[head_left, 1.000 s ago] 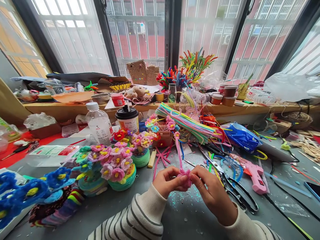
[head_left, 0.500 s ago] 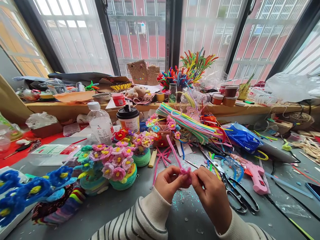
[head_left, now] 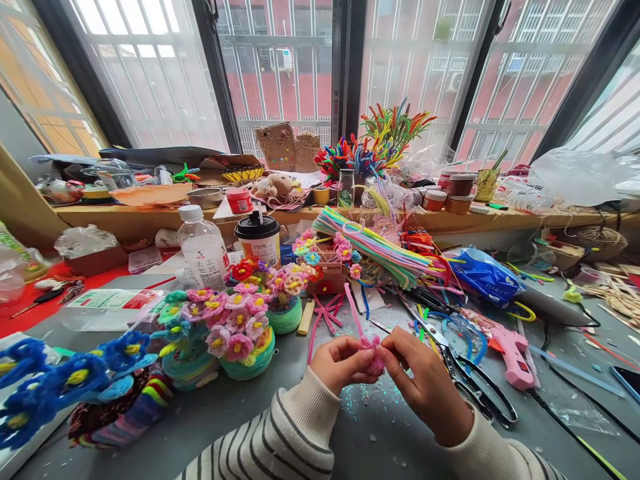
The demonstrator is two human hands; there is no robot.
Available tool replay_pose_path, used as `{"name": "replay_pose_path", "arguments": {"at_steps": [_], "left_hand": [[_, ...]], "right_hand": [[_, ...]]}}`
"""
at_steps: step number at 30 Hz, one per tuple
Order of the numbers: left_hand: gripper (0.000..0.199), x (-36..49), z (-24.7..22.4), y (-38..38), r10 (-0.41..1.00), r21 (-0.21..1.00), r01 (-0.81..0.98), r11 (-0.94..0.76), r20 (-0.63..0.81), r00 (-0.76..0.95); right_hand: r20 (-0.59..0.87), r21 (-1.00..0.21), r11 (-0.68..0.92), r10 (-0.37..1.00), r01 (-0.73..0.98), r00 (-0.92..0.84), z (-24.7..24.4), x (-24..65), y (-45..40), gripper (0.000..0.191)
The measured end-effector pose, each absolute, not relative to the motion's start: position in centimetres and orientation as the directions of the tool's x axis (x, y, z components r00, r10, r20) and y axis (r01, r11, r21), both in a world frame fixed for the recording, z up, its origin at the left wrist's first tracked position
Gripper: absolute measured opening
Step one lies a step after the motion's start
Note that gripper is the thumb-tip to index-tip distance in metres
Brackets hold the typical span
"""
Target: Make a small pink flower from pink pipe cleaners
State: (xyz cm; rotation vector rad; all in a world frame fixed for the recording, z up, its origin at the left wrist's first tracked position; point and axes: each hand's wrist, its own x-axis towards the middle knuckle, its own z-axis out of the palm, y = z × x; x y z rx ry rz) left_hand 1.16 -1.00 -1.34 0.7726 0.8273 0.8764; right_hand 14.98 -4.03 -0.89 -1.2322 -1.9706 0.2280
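A pink pipe cleaner (head_left: 354, 310), bent into a small bundle of loops at its lower end, is held between both hands above the grey table. My left hand (head_left: 344, 363) pinches the looped part from the left, fingers closed. From the right, my right hand (head_left: 417, 383) grips the same loops between thumb and fingertips. The free end of the pipe cleaner points up and slightly left. Part of the loops is hidden by my fingers. Several more pink pipe cleaners (head_left: 327, 315) lie on the table just beyond my left hand.
Large scissors (head_left: 467, 373) and a pink glue gun (head_left: 515, 357) lie to the right. Pots of pipe-cleaner flowers (head_left: 240, 327) stand at the left, with a plastic bottle (head_left: 203, 250) and lidded cup (head_left: 257, 240) behind. A bundle of pastel pipe cleaners (head_left: 380, 250) lies farther back.
My right hand has turned and shifted slightly up and right on the loops, which show more now. The free end stands a little farther right and lower.
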Motion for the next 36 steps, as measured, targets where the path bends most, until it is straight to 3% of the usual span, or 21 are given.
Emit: {"name": "replay_pose_path", "arguments": {"at_steps": [7, 15, 21, 28, 33, 36], "left_hand": [[0.029, 1.6, -1.2, -1.6, 0.918, 0.885, -0.343, 0.315, -0.193, 0.347], [0.033, 1.2, -0.8, -1.0, 0.905, 0.878, -0.303, 0.370, -0.268, 0.329], [0.031, 1.2, -1.0, -0.9, 0.941, 0.917, -0.286, 0.279, -0.201, 0.273], [0.025, 1.0, -2.3, -0.5, 0.935, 0.960, -0.188, 0.206, -0.136, 0.328], [0.033, 1.2, -2.8, -0.5, 0.939, 0.964, -0.208, 0.166, -0.090, 0.333], [0.030, 1.2, -2.4, -0.6, 0.951, 0.957, -0.238, 0.167, -0.093, 0.294]], "right_hand": [[0.507, -0.606, 0.478, 0.848, 0.636, -0.154, -0.7, 14.6, -4.1, 0.019], [0.509, -0.664, 0.428, 0.859, 0.613, -0.049, -0.6, 15.6, -3.9, 0.021], [0.460, -0.673, 0.436, 0.879, 0.598, -0.123, -0.8, 15.6, -3.8, 0.022], [0.377, -0.755, 0.347, 0.924, 0.557, -0.064, -0.9, 15.5, -3.9, 0.019], [0.222, -0.924, 0.198, 0.974, 0.327, 0.036, -0.9, 14.9, -3.9, 0.021], [0.132, -0.982, 0.130, 0.991, 0.136, 0.008, -1.0, 14.8, -3.8, 0.021]]}}
